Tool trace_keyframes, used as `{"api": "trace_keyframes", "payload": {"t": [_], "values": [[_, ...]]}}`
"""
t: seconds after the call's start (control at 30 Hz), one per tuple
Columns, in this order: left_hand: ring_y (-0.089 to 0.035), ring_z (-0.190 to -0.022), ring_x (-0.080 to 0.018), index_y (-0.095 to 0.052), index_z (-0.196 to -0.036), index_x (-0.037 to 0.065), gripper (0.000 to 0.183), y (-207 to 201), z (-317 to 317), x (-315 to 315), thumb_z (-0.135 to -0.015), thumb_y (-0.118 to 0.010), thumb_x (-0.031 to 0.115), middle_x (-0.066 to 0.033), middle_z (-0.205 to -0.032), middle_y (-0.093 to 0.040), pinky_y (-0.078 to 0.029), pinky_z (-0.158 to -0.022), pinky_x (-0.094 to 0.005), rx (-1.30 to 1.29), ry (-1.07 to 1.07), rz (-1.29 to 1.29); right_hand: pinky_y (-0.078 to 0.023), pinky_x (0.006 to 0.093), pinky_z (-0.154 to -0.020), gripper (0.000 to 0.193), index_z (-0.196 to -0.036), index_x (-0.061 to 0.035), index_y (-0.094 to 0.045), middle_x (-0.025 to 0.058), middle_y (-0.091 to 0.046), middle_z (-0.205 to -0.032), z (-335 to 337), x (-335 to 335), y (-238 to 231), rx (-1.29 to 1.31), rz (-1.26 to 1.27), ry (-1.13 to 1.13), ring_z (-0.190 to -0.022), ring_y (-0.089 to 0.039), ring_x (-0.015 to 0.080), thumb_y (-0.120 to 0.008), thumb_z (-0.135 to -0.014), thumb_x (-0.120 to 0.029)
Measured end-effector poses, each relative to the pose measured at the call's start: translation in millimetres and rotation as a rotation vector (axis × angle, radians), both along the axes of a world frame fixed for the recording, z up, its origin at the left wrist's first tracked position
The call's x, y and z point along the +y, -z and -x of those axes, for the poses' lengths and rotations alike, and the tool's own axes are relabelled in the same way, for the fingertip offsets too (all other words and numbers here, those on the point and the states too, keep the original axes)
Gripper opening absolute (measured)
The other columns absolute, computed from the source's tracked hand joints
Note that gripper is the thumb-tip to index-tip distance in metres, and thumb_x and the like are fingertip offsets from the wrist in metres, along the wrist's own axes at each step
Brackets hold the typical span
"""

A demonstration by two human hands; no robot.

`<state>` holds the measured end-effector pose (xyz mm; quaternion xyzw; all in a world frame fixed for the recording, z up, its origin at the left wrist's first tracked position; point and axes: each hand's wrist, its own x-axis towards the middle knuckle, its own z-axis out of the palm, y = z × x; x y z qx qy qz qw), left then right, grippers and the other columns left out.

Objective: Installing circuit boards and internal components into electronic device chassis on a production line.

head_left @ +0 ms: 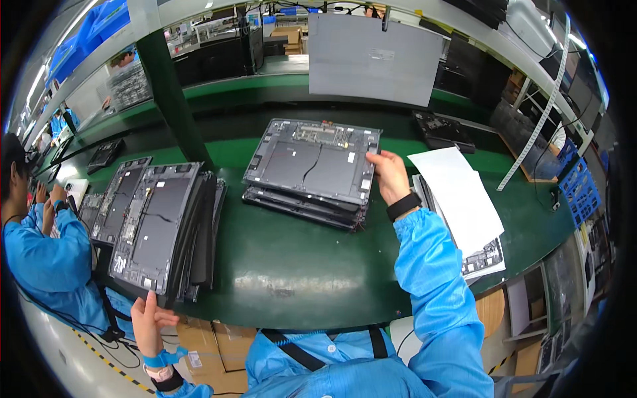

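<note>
My right hand (391,176) grips the right edge of a dark laptop base (282,162) with its battery and circuit board exposed. That base lies on top of a short stack of similar laptop bases (302,207) in the middle of the bench. My left hand (151,325) is at the bench's front edge, fingers apart. One fingertip touches the near edge of the top laptop base (156,222) on a taller, leaning stack at left. How far its other fingers reach under that edge is hidden.
White sheets (458,192) cover another stack at right. More laptop bases (119,199) stand at left, near a co-worker in blue (53,255). A green post (174,99) rises behind them. A grey panel (375,60) hangs at the back; a blue crate (580,192) sits far right.
</note>
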<state>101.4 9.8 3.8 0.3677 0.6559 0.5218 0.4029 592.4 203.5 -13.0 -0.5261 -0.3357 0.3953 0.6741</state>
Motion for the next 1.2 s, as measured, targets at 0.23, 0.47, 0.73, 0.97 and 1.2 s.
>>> {"api": "trace_keyframes", "payload": {"t": [0.23,0.47,0.73,0.97,1.2], "values": [[-0.061,-0.047,-0.0199,-0.045,-0.089,-0.004,0.045,4.0,-10.3,7.7,-0.094,-0.048,0.041,-0.0151,-0.063,-0.058,-0.05,-0.043,-0.0232,0.045,0.032,-0.017,-0.05,0.0371,-0.07,0.018,-0.095,0.005,-0.06,0.011,-0.063,-0.088,2.2,-31.6,-39.6,0.221,-0.013,-0.092,-0.079,-0.061,0.0221,-0.059,-0.084,-0.01],[-0.052,-0.041,-0.0111,-0.048,-0.074,0.005,0.063,10.0,-2.3,-20.2,-0.093,-0.026,0.061,-0.0046,-0.052,-0.052,-0.042,-0.038,-0.0194,0.049,0.014,-0.012,-0.05,0.0292,-0.079,0.023,-0.104,0.0049,-0.059,0.0105,-0.066,-0.098,-11.9,-166.6,-48.2,0.447,0.146,-0.245,-0.086,-0.063,0.0167,-0.057,-0.087,-0.012],[-0.055,-0.048,-0.0137,-0.05,-0.081,0.003,0.053,20.0,-16.0,3.9,-0.094,-0.038,0.053,-0.0076,-0.061,-0.055,-0.044,-0.044,-0.0214,-0.036,-0.029,-0.123,-0.05,0.0257,-0.079,0.032,-0.115,0.0051,-0.05,0.01,-0.063,-0.099,8.8,-290.2,9.5,0.309,0.338,-0.111,-0.088,-0.062,0.0149,-0.057,-0.084,-0.003],[-0.058,-0.051,-0.0155,-0.049,-0.082,0.0,0.052,22.1,-15.3,12.1,-0.094,-0.042,0.051,-0.0106,-0.062,-0.056,-0.046,-0.046,-0.0229,0.007,-0.016,-0.121,-0.043,0.0283,-0.092,0.047,-0.13,0.0088,-0.036,0.0176,-0.054,-0.121,39.7,-247.0,39.7,0.272,0.209,-0.168,-0.108,-0.055,0.0185,-0.055,-0.089,-0.004],[-0.047,-0.042,-0.0096,-0.049,-0.072,0.003,0.05,10.2,-27.6,-10.1,-0.095,-0.042,0.046,-0.005,-0.058,-0.052,-0.034,-0.04,-0.0186,0.049,0.177,-0.028,-0.03,0.0325,-0.107,0.048,-0.132,0.008,-0.036,0.0192,-0.04,-0.136,48.4,-228.3,37.2,0.066,0.09,-0.12,-0.129,-0.037,0.0237,-0.055,-0.088,-0.002]]}}
